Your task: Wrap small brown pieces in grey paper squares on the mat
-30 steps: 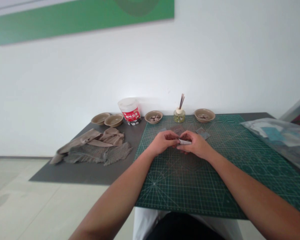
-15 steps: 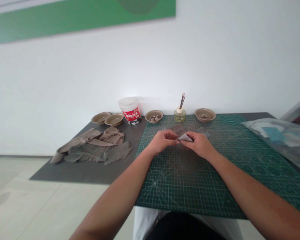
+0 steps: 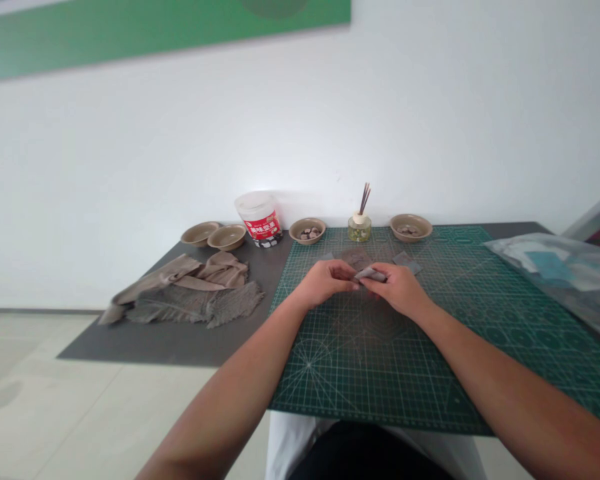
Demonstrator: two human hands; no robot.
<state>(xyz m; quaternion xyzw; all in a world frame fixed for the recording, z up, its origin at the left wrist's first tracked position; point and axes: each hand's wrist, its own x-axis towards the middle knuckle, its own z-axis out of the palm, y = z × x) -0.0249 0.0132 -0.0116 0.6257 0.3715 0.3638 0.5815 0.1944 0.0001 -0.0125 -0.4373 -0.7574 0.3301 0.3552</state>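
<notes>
Above the green cutting mat (image 3: pixel 380 380), my left hand (image 3: pixel 329 283) and my right hand (image 3: pixel 400 287) meet at a small greyish packet (image 3: pixel 371 274). My right fingers and thumb are closed on the packet. The fingertips of my left hand pinch at its left end. Just beyond my hands, a small brownish piece (image 3: pixel 356 258) lies on the mat, with a small clear grey bag (image 3: pixel 407 262) to its right.
Bowls with small brown pieces (image 3: pixel 307 240) (image 3: pixel 411 237) flank a reed diffuser (image 3: pixel 360 228). Farther left are a white-and-red tub (image 3: pixel 261 223), two bowls (image 3: pixel 227 245) and crumpled brown cloth (image 3: pixel 195 293). A plastic bag (image 3: pixel 555 267) lies at right.
The packet in my fingers has tilted and now looks narrower and darker. My hands have stayed in nearly the same place, and the camera view has shifted slightly.
</notes>
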